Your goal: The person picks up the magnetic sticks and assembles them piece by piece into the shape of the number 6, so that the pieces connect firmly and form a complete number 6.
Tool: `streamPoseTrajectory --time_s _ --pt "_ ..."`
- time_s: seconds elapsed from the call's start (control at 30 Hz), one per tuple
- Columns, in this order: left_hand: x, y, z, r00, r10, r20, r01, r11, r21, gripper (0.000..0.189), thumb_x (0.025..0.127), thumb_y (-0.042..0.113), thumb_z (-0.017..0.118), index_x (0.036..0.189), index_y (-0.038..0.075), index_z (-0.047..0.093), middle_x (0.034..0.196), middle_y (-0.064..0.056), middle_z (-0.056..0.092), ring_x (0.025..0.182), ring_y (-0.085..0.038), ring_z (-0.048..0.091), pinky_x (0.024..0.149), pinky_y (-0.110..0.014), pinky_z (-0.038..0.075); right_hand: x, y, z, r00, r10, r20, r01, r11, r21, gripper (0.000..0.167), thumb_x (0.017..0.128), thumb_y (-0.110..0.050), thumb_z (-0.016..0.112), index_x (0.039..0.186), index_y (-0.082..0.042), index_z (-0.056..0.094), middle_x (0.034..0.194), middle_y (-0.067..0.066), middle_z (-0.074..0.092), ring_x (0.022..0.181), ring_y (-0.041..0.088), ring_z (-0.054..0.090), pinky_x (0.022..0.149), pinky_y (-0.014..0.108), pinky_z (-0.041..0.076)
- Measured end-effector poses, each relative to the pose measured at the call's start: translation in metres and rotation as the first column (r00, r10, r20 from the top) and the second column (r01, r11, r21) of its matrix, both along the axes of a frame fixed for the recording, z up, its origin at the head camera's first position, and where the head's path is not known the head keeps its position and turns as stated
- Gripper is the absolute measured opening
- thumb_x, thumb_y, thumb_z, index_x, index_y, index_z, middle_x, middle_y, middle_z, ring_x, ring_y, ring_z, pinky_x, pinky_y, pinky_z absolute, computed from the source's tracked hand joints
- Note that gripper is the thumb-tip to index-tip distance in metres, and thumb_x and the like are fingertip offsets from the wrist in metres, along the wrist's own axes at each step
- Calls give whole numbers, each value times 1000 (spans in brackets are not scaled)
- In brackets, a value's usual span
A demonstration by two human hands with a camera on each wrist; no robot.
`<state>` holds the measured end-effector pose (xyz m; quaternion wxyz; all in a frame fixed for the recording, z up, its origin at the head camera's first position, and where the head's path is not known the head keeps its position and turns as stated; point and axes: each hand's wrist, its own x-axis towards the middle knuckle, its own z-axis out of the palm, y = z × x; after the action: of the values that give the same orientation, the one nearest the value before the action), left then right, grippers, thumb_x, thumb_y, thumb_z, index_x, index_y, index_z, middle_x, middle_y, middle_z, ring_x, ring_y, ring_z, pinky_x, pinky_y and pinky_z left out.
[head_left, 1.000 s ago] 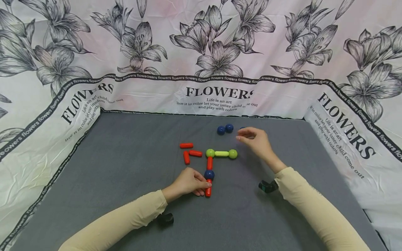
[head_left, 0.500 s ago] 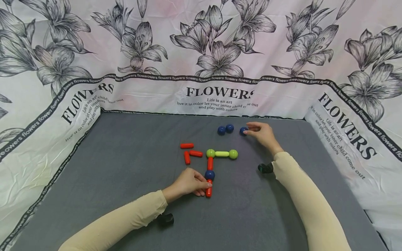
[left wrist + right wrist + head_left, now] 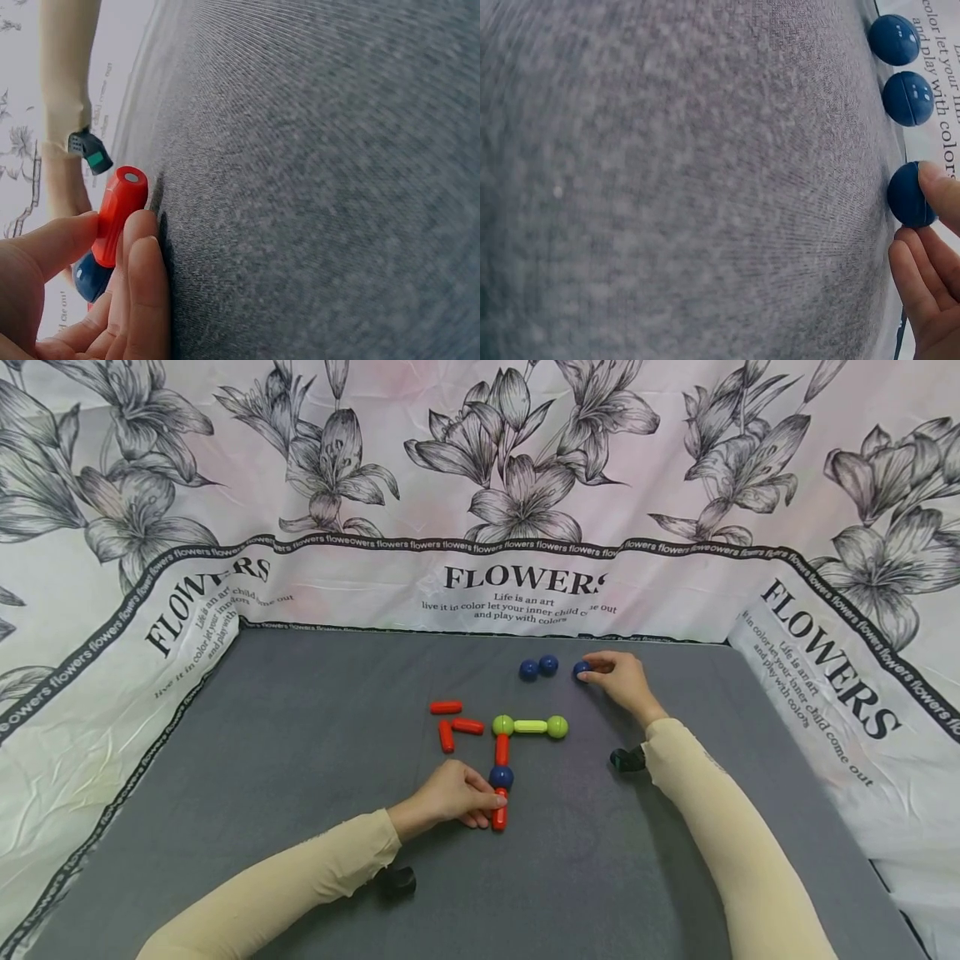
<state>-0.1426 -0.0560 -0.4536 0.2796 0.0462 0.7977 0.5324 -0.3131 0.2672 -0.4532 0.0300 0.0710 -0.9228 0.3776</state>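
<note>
Between thumb and fingers my left hand (image 3: 452,795) pinches the near red magnetic rod (image 3: 120,214), whose metal-tipped end faces the left wrist camera. That rod joins a blue ball (image 3: 501,777), and beyond it a second red rod (image 3: 502,749) runs to a green ball (image 3: 503,725). From there a light-green rod (image 3: 530,727) leads right to another green ball (image 3: 557,727). At the back right, my right hand (image 3: 621,681) holds a loose blue ball (image 3: 910,196) by thumb and fingertips, at the tabletop.
Two more blue balls (image 3: 538,667) lie left of my right hand. Several loose red rods (image 3: 468,726) lie left of the joined pieces. A flower-printed cloth (image 3: 525,597) rises behind the grey table (image 3: 315,718). Dark wrist cameras (image 3: 628,760) hang under both sleeves.
My right hand has moved back and slightly right to the loose blue ball and now grips it. My left hand stays on the red rod.
</note>
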Motion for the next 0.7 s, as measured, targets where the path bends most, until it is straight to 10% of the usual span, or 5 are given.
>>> streamPoseTrajectory --time_s 0.37,0.7 --pt "-2 0 4 1000 -28 8 29 999 -14 20 83 26 80 84 6 77 70 -5 74 54 -10 68 54 -26 58 11 2 7 1000 -9 -28 9 1000 -13 42 91 -27 73 128 -8 66 126 16 69 110 33 67 92 48 54" --pt "-2 -1 3 999 -33 21 33 999 -3 19 83 25 80 86 6 78 73 -5 75 53 -8 67 52 -24 57 52 -20 24 999 35 -2 -35 998 -49 42 90 -35 74 126 -14 67 124 12 69 110 30 66 93 48 54"
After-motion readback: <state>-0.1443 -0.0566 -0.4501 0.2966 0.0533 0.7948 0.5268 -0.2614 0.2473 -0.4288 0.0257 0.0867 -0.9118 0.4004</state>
